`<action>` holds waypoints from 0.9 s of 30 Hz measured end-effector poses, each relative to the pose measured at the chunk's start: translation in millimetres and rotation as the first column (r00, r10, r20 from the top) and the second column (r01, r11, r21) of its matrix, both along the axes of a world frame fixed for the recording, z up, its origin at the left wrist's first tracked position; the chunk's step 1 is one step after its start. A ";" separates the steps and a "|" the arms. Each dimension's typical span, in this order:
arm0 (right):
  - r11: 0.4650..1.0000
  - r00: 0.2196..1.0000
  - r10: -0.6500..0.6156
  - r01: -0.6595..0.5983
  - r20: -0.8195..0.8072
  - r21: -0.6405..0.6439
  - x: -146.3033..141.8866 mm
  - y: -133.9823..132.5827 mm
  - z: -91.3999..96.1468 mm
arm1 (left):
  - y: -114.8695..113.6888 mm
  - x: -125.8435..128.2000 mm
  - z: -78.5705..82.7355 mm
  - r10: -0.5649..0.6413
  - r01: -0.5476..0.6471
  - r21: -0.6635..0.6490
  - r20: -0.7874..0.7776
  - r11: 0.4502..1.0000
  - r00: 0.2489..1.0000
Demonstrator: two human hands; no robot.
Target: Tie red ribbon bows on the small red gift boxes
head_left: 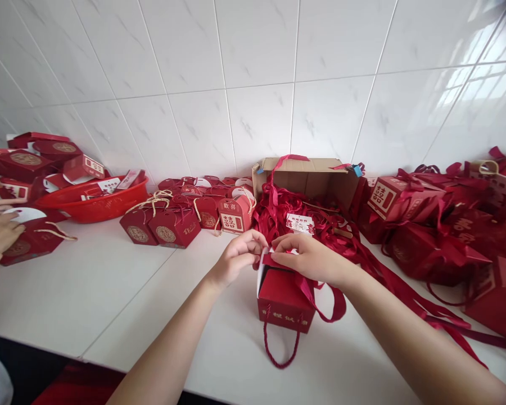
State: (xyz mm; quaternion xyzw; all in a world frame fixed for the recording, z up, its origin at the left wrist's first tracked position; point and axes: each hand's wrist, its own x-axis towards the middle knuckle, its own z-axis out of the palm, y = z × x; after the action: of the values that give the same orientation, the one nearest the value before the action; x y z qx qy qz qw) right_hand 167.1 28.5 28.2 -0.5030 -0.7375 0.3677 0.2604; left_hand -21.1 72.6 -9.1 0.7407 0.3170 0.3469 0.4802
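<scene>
A dark red gift box (285, 295) stands on the white table in front of me, its twisted cord handle (281, 363) hanging down on the near side. My left hand (239, 257) is closed at the top left edge of the box, with fingertips on its flap. From the right, my right hand (306, 257) pinches the top of the same flap between thumb and fingers. A loop of red satin ribbon (338, 308) hangs beside the box, under my right hand. Behind my hands lies a heap of red ribbon (274, 216) with a printed white card (300, 223) on it.
An open cardboard carton (307, 165) holds ribbon at the back. Finished-looking red boxes (405, 197) pile up at right. Several small boxes (175, 225) stand left of centre, beside a red plastic basin (96, 202). At far left, another person's hands (2, 230) hold a box.
</scene>
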 end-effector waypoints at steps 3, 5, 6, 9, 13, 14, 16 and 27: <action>0.996 0.999 -0.040 0.041 -0.015 0.080 7.3 -1.4 9.7 | 5.0 -6.2 3.5 0.105 -0.105 0.008 -0.115 0.994 0.988; 0.984 0.995 -0.094 0.098 -0.037 0.152 18.9 -3.9 19.2 | 8.9 -19.8 5.0 0.220 -0.218 0.035 -0.227 0.975 0.949; 0.976 0.991 -0.128 0.134 -0.047 0.171 26.2 -5.9 23.5 | 10.1 -29.0 5.0 0.289 -0.284 0.060 -0.287 0.957 0.913; 0.965 0.976 -0.215 0.218 -0.041 0.144 49.1 -13.8 28.7 | 8.7 -57.3 2.2 0.500 -0.477 0.162 -0.392 0.864 0.772; 0.988 0.987 -0.155 0.154 0.052 0.035 67.1 -24.4 12.9 | -0.3 -65.7 -5.3 0.615 -0.570 0.232 -0.349 0.788 0.707; 0.992 0.991 -0.125 0.127 0.056 -0.026 68.3 -26.4 6.5 | -2.6 -60.0 -7.3 0.600 -0.559 0.220 -0.326 0.800 0.730; 0.982 0.997 -0.078 0.077 0.001 -0.172 67.6 -29.4 -6.8 | -7.3 -41.6 -11.2 0.522 -0.499 0.154 -0.282 0.853 0.805; 0.947 0.944 0.041 -0.140 -0.326 -0.288 80.5 -36.5 -40.3 | -38.3 3.2 -33.5 0.275 -0.277 0.019 -0.209 0.961 0.938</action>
State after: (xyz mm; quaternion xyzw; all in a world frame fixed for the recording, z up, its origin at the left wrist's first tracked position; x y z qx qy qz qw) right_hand 247.6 -8.0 -12.0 -0.4371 -0.6427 0.5653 0.2762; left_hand -18.0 34.3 -42.6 0.7188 0.4685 0.3288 0.3947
